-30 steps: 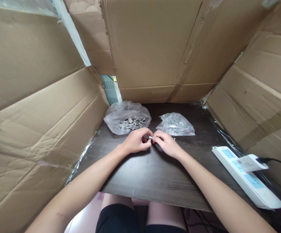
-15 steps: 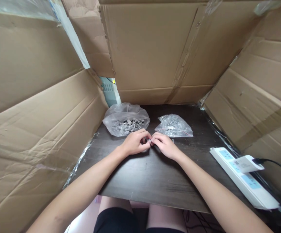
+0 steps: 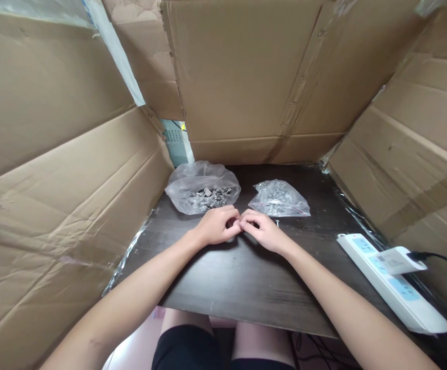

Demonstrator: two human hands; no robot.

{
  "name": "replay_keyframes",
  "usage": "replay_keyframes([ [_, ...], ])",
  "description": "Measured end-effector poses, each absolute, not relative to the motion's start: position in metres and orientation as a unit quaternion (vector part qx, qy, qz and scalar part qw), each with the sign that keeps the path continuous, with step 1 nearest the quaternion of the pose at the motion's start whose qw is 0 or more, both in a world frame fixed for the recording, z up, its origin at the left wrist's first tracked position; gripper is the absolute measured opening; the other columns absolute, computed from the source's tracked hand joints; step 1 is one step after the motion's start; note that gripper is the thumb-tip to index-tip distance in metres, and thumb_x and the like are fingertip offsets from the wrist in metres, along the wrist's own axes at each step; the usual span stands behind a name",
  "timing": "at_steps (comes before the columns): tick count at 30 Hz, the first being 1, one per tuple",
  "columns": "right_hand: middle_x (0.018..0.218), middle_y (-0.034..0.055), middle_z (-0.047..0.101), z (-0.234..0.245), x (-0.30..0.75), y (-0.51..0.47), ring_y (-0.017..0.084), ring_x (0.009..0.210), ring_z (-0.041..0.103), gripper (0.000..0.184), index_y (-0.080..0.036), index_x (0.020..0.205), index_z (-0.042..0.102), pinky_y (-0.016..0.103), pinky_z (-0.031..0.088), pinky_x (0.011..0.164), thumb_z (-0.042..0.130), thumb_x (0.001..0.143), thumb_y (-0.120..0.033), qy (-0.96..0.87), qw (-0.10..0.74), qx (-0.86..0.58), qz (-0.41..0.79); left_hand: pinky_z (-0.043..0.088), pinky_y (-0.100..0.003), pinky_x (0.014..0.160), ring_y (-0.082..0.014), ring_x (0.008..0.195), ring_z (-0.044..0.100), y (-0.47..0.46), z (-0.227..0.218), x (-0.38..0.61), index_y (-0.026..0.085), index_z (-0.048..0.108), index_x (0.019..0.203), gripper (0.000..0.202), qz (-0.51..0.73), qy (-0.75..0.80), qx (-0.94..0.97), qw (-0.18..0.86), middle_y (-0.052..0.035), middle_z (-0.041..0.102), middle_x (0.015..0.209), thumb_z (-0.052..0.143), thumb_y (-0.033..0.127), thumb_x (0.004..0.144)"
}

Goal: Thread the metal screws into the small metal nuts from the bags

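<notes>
My left hand (image 3: 220, 225) and my right hand (image 3: 261, 229) meet fingertip to fingertip above the dark tabletop (image 3: 238, 277). Both are closed in a pinch, and whatever sits between the fingertips is hidden by them. Just beyond my left hand lies an open clear plastic bag (image 3: 184, 192) with many small shiny metal pieces (image 3: 217, 195) in it. A second clear bag (image 3: 279, 198), filled with small silvery parts, rests beyond my right hand. One small screw-like piece (image 3: 278, 223) is on the table beside my right hand.
A white power strip (image 3: 393, 282) with a plugged-in white adapter (image 3: 398, 260) and black cable runs along the right side. Cardboard walls stand at the left (image 3: 72, 190), back (image 3: 246, 72) and right (image 3: 412, 139). The table's front edge lies above my lap.
The fingertips have closed further together, and the small shiny piece glimpsed between them before is now covered. The view has shifted slightly; the bags lie as they were.
</notes>
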State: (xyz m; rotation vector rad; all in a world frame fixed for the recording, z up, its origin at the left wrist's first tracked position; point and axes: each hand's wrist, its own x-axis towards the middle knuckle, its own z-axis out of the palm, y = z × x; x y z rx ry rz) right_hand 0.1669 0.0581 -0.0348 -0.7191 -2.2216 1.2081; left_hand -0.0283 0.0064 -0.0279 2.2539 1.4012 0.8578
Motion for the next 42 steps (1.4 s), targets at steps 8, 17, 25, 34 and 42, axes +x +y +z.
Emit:
replay_keyframes([
  [8, 0.089, 0.0054, 0.061, -0.037, 0.166, 0.060, 0.019, 0.085, 0.057, 0.026, -0.019, 0.079, 0.063, 0.034, 0.045, 0.080, 0.054, 0.096, -0.037, -0.809, 0.260, -0.290, 0.440, 0.043, -0.026, 0.066, -0.0146, 0.071, 0.059, 0.008, -0.029, -0.031, 0.017, 0.067, 0.086, 0.015, 0.326, 0.499, 0.780, 0.191, -0.0027, 0.066, 0.081, 0.057, 0.028, 0.091],
  [17, 0.081, 0.0024, 0.057, -0.046, 0.166, 0.065, 0.018, 0.080, 0.056, 0.025, -0.020, 0.087, 0.060, 0.031, 0.048, 0.075, 0.054, 0.092, -0.044, -0.746, 0.286, -0.347, 0.491, 0.051, -0.025, 0.067, -0.0132, 0.069, 0.064, 0.008, -0.029, -0.028, 0.020, 0.064, 0.114, 0.027, 0.352, 0.497, 0.760, 0.227, -0.0013, 0.070, 0.090, 0.060, 0.022, 0.088],
  [25, 0.084, 0.0028, 0.060, -0.045, 0.165, 0.063, 0.018, 0.080, 0.057, 0.024, -0.020, 0.086, 0.060, 0.032, 0.050, 0.075, 0.058, 0.087, -0.044, -0.725, 0.291, -0.355, 0.513, 0.051, -0.024, 0.067, -0.0128, 0.071, 0.063, 0.008, -0.029, -0.028, 0.018, 0.066, 0.110, 0.020, 0.367, 0.485, 0.765, 0.211, -0.0032, 0.070, 0.092, 0.059, 0.026, 0.092],
  [34, 0.088, 0.0030, 0.062, -0.042, 0.164, 0.063, 0.018, 0.083, 0.059, 0.023, -0.020, 0.088, 0.060, 0.032, 0.049, 0.078, 0.060, 0.084, -0.043, -0.720, 0.288, -0.345, 0.529, 0.052, -0.024, 0.066, -0.0115, 0.068, 0.062, 0.008, -0.029, -0.027, 0.018, 0.066, 0.110, 0.022, 0.382, 0.466, 0.769, 0.215, -0.0039, 0.070, 0.096, 0.060, 0.022, 0.089],
  [42, 0.086, 0.0020, 0.061, -0.040, 0.164, 0.062, 0.018, 0.081, 0.058, 0.023, -0.020, 0.086, 0.060, 0.032, 0.048, 0.078, 0.062, 0.083, -0.042, -0.720, 0.291, -0.345, 0.527, 0.051, -0.023, 0.067, -0.0106, 0.068, 0.062, 0.008, -0.030, -0.028, 0.018, 0.066, 0.108, 0.021, 0.383, 0.460, 0.773, 0.208, -0.0033, 0.071, 0.098, 0.061, 0.020, 0.088],
])
